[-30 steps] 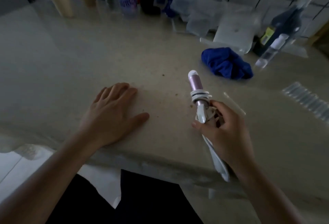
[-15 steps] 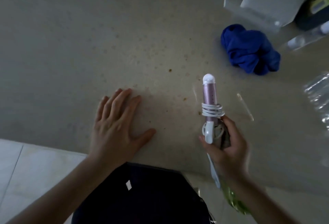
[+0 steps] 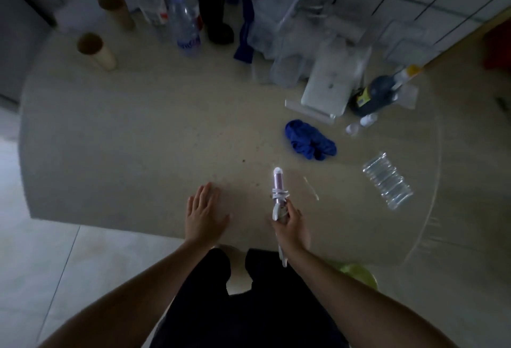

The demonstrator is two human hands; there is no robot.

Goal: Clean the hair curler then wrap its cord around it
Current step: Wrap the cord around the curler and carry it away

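Seen from above, looking down at a pale round table (image 3: 110, 132) and two bare arms. Near the lower centre of the frame, right hand (image 3: 291, 227) closed in a fist around the handle of a pink hair curler (image 3: 278, 184), barrel pointing up the frame, white tip uppermost. White cord (image 3: 279, 194) looped several times around the barrel just above the fist; more loose loops bunched against the fingers (image 3: 290, 209); a white length hanging below the wrist, past the table edge. To the left, just apart, left hand (image 3: 204, 215) flat on the tabletop, fingers spread, holding nothing. Up and to the right of the curler, a crumpled blue cloth (image 3: 309, 140), well clear of both hands. Further right, a clear ribbed plastic bottle (image 3: 387, 180) lying on its side. Along the top of the frame, upright bottles, two cardboard tubes and clear plastic containers, blurred.

Wrapping apparently nearly done. Risks from here: loose coils slipping off the smooth barrel and unwinding if grip relaxes before the end is tucked; the dangling end catching on the table edge.
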